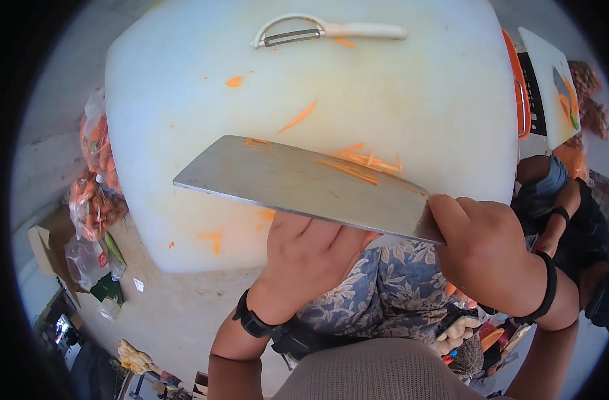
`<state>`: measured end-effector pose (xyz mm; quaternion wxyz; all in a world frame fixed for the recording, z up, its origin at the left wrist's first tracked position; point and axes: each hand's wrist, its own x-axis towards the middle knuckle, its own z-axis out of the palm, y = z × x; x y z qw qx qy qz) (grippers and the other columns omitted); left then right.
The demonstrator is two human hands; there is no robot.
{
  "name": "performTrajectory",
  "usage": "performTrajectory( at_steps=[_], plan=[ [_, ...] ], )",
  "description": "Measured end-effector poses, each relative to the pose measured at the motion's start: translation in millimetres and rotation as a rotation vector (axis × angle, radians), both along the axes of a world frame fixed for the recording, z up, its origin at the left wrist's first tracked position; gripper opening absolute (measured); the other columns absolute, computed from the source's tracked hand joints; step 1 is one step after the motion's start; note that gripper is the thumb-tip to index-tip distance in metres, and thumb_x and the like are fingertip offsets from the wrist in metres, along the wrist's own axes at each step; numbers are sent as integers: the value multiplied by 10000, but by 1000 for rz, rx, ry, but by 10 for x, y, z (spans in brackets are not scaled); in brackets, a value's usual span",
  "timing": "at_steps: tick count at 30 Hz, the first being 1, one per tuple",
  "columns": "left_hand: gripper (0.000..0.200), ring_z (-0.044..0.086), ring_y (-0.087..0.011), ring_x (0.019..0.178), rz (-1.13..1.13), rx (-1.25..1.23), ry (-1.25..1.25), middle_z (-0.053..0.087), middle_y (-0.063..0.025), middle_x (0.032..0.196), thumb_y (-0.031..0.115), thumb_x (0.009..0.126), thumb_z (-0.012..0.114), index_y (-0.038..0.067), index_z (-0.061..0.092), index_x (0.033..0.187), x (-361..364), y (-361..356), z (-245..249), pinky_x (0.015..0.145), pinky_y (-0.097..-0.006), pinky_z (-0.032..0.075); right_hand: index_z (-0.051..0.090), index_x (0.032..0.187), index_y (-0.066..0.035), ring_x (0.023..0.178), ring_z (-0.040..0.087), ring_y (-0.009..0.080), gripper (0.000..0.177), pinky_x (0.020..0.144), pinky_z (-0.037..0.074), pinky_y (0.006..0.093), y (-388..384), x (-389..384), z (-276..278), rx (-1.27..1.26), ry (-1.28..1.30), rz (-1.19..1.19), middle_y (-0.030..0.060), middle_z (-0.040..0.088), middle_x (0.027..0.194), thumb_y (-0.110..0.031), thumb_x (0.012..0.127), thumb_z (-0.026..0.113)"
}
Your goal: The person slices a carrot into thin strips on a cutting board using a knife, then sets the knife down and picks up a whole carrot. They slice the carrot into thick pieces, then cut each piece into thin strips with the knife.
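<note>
My right hand [488,250] is closed around the handle end of a wide cleaver [284,183]. The blade lies slantwise above a white cutting board [184,80], with thin carrot strips stuck to its face. Just below the blade's near edge is my left hand [311,257], its fingers bent and pressed together. The blade covers those fingertips, so what they hold, if anything, is hidden. Carrot shreds [368,160] lie along the blade's far edge, and a few stray bits are scattered over the board. A white peeler [364,31] rests near the board's far edge.
Plastic bags of carrots [98,203] sit left of the board, near an open cardboard box [48,243]. At right, another cutting board [544,80] bears a knife and carrot pieces. A person's arm [559,220] with a dark wristband shows beside me on the right.
</note>
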<state>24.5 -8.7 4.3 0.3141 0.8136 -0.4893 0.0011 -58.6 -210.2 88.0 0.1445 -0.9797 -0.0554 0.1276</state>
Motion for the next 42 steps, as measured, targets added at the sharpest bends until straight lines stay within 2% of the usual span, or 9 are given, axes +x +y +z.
performTrajectory(
  at_steps=[4, 8, 10, 19, 23, 28, 30, 33, 42],
  plan=[
    [285, 585, -242, 952, -11, 20, 29, 641, -12, 1013, 179, 723, 753, 120, 711, 998, -20, 31, -8, 821, -381, 481, 490, 795, -34, 457, 532, 225, 168, 417, 420, 344, -27, -182, 157, 21, 10, -41, 69, 477, 576, -56, 704, 630],
    [300, 582, -246, 960, -8, -6, 1, 633, -15, 1016, 150, 695, 745, 124, 709, 992, -15, 27, -10, 810, -394, 478, 496, 794, -32, 461, 527, 224, 167, 426, 418, 350, -65, -322, 201, -57, 43, -56, 66, 468, 577, -44, 695, 629],
    [297, 621, -292, 897, -25, 9, -1, 651, -76, 973, 139, 687, 743, 96, 703, 978, -1, 34, -9, 758, -412, 486, 496, 798, -32, 463, 526, 224, 164, 430, 419, 348, -77, -343, 197, -56, 37, -63, 66, 466, 577, -41, 700, 628],
    [240, 603, -270, 957, -7, 31, -5, 651, -64, 996, 228, 771, 731, 96, 713, 972, 2, -5, 19, 848, -386, 454, 481, 794, -47, 465, 525, 245, 174, 454, 431, 366, -115, -176, 136, -67, 119, -56, 75, 496, 582, -59, 728, 642],
    [243, 584, -243, 922, 23, 22, -25, 641, -39, 1009, 220, 747, 754, 111, 711, 960, -9, -34, 56, 779, -360, 471, 489, 791, -49, 493, 563, 251, 157, 468, 453, 363, -84, -124, 144, -74, 147, -50, 89, 523, 580, -63, 747, 640],
    [299, 580, -317, 910, 11, 37, -12, 624, -113, 996, 270, 828, 688, 39, 679, 1019, 18, -97, 58, 796, -411, 462, 522, 817, -18, 583, 645, 281, 136, 517, 499, 380, 34, 100, -2, -9, 142, -115, 141, 606, 618, -45, 742, 633],
    [320, 582, -318, 951, 20, 40, -35, 625, -115, 1019, 268, 814, 696, 26, 674, 1022, 21, -100, 77, 842, -409, 469, 542, 832, 7, 616, 663, 314, 128, 545, 514, 400, 43, 161, -128, 117, -21, -74, 168, 629, 633, -31, 742, 626],
    [351, 577, -317, 1013, 39, 11, -54, 620, -121, 1059, 273, 797, 707, 14, 671, 1032, 4, -97, 45, 895, -410, 471, 552, 835, 8, 604, 652, 339, 127, 551, 515, 414, 20, 132, -140, 113, -14, -122, 167, 621, 623, -30, 741, 629],
    [393, 539, -360, 1005, 59, -31, -98, 588, -153, 1087, 308, 828, 688, 9, 647, 1080, 1, -75, 8, 874, -443, 440, 552, 816, -17, 556, 635, 320, 110, 510, 498, 413, -94, -184, 178, -103, 127, -108, 153, 613, 604, -47, 742, 628]
  ],
)
